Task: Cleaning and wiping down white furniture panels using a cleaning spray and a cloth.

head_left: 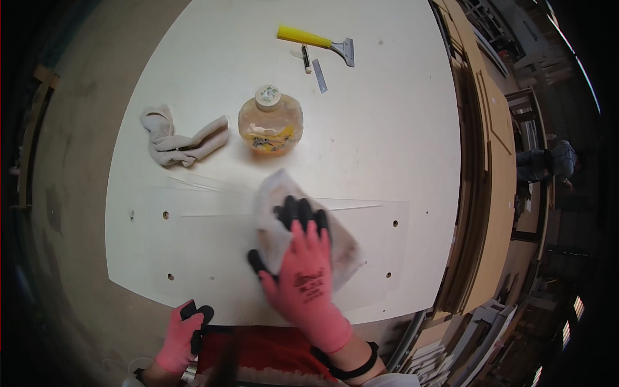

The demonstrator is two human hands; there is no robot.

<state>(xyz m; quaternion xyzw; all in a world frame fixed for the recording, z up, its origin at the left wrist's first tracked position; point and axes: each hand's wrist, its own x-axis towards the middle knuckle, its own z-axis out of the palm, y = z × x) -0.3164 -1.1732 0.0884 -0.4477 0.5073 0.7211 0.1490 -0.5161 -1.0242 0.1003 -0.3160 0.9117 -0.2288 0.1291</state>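
Note:
My right hand [309,264], in a pink glove with black fingertips, lies flat on a pale, stained cloth [348,248], thumb apart from the fingers. Beneath the cloth is a thin whitish panel [219,248] with several round holes, lying on a white tabletop [387,142]. The cloth's edges are blurred by motion. At the table's near left edge, my left hand [180,335], gloved the same way, is closed with curled fingers; what it holds, if anything, cannot be made out. Beyond the panel stands a clear plastic bottle [271,122] with a white cap and some yellowish liquid.
A crumpled greyish cloth [184,138] lies left of the bottle. Farther back are a yellow-handled scraper [309,37], a small dark-and-pale object [305,59] and a loose metal blade [320,76]. Stacked boards [483,161] line the right side; another person [548,161] is beyond them.

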